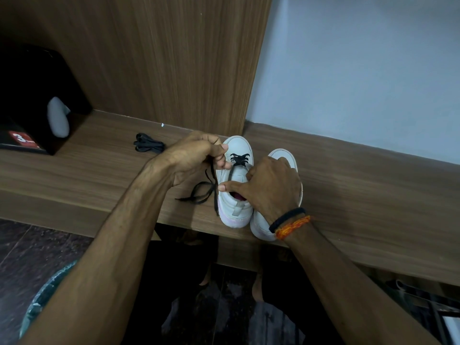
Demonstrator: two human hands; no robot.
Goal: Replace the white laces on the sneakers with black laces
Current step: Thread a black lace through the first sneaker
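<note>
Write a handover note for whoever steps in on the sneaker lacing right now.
Left hand pinches the black lace beside the left sneaker.
Right hand steadies that sneaker, thumb across its tongue.
Done: black lace crosses the lowest eyelets near the toe; no white laces in sight.
Left: lace the upper eyelets, then do the right sneaker, mostly hidden under the right hand, with the spare black lace bundle on the wooden shelf.

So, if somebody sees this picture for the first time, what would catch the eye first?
Probably the two white sneakers side by side at the front edge of the wooden shelf, the left one with a black lace through its front eyelets only. The left hand pinches that lace beside the shoe, and the right hand rests on the shoes. A spare bundle of black lace lies further left.
</note>
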